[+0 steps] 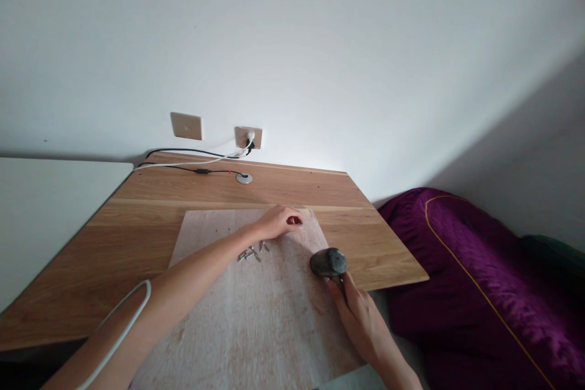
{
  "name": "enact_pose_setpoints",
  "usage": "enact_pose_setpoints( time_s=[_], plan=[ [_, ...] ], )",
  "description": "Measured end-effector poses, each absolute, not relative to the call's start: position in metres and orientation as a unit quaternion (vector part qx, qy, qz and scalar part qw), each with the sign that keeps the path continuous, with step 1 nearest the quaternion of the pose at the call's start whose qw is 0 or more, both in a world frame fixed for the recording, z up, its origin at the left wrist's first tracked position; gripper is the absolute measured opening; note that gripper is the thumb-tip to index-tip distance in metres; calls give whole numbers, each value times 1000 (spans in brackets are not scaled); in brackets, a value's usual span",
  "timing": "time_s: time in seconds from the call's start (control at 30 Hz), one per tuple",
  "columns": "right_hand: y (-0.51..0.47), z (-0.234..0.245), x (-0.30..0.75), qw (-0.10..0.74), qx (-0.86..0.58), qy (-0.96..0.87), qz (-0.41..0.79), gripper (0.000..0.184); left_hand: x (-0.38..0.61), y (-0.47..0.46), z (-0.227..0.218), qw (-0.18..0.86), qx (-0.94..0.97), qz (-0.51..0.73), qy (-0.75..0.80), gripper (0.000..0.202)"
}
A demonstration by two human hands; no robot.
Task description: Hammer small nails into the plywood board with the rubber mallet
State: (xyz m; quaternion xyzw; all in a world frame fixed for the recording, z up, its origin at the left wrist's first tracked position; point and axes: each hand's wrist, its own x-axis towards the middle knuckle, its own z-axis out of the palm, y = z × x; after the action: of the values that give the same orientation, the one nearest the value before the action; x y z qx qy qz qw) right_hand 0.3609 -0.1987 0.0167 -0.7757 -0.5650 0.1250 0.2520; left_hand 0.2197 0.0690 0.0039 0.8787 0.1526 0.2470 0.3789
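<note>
Gripping the mallet (327, 262) by its handle, the right hand (361, 314) sits right of the frame's lower centre; the tool looks heavy and stiff, best held there. Just below centre, the left hand (276, 222) pinches what seems a small pin (299, 223), probably light and slippery, at the board (256, 323), near loose metal pieces (250, 253).

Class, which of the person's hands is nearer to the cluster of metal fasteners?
Left. The left hand is just beyond the metal fasteners, slightly right; the right hand, holding the mallet, is farther right and nearer the camera.
</note>
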Motion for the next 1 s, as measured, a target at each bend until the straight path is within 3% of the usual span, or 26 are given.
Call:
enact_pose_setpoints(
  time_s=[1.0],
  plan=[
    [-198,17,360,260,-778,-558,126,48,218,70,5,362,876,266,177,10]
  ],
)
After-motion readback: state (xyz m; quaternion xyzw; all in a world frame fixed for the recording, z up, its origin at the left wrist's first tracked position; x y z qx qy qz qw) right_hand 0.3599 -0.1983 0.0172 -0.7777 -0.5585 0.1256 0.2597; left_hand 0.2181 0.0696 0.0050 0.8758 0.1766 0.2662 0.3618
